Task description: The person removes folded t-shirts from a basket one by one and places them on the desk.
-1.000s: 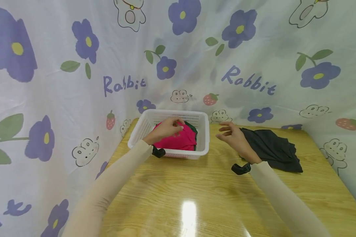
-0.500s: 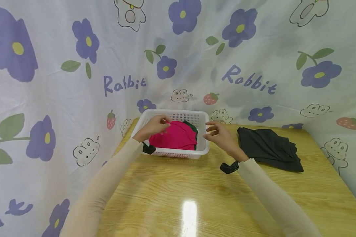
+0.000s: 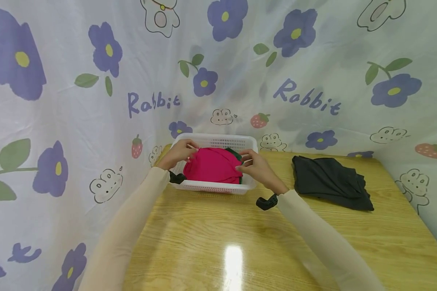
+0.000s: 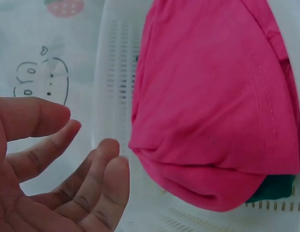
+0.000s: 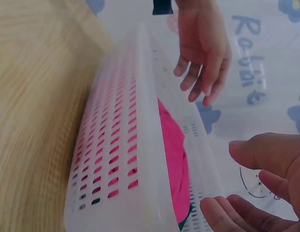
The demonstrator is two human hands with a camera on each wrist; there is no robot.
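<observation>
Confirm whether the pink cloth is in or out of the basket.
In: the pink cloth lies inside the white basket, pink showing through its perforated wall in the right wrist view.

Mostly hidden beneath pink cloth [image 3: 213,165] in basket [image 3: 211,186] near table's far left corner: green cloth [image 4: 272,188], shape unclear. Hidden behind left hand [image 3: 180,152]: part of basket's left rim; behind right hand [image 3: 256,165], part of right rim. Impossible to tell: contact between right fingertips and pink cloth. Cut off by bottom of head view: table [image 3: 204,234]'s near edge, both sleeves [image 3: 324,234]. Unreadable within folds near table's far right corner: dark cloth [image 3: 331,182]'s layers.
</observation>
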